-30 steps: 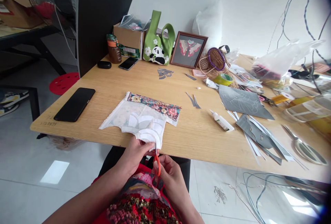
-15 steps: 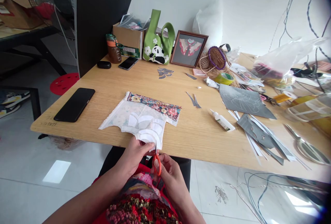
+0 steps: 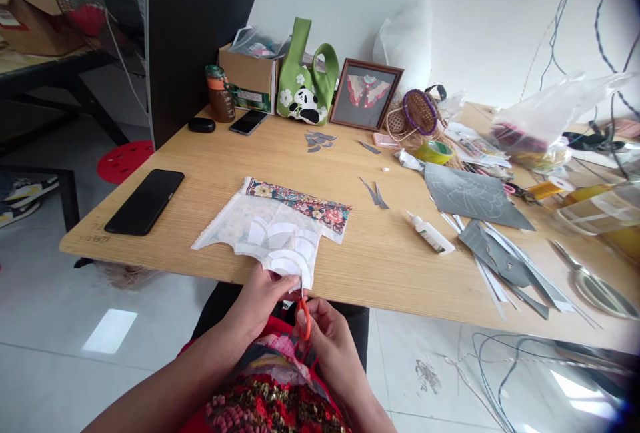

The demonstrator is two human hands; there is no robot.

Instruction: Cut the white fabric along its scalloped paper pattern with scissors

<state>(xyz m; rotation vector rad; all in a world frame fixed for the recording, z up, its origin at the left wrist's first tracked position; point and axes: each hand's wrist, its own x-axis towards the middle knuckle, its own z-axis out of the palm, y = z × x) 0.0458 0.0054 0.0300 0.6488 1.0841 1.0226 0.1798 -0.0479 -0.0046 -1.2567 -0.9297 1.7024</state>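
A piece of floral fabric (image 3: 233, 220) lies pale side up at the table's front edge, with a strip folded over to show its flowered face. Several curved white paper pieces (image 3: 283, 236) lie on it. My left hand (image 3: 260, 296) pinches the fabric's near edge between thumb and fingers. Orange-handled scissors (image 3: 304, 321) are in my right hand (image 3: 327, 330), fingers closed round the handles. Their blades point away from me and meet the fabric just right of my left thumb. The blade tips are partly hidden by the fabric.
A black phone (image 3: 145, 202) lies on the left. Right of the fabric are a white glue bottle (image 3: 431, 233), grey cut slivers (image 3: 374, 193), a grey sheet (image 3: 475, 194) and large scissors (image 3: 590, 283). A green panda bag (image 3: 306, 86) and a picture frame (image 3: 367, 94) stand behind.
The scissors' orange handles have shifted very slightly in my right hand. My left hand and the fabric look the same.
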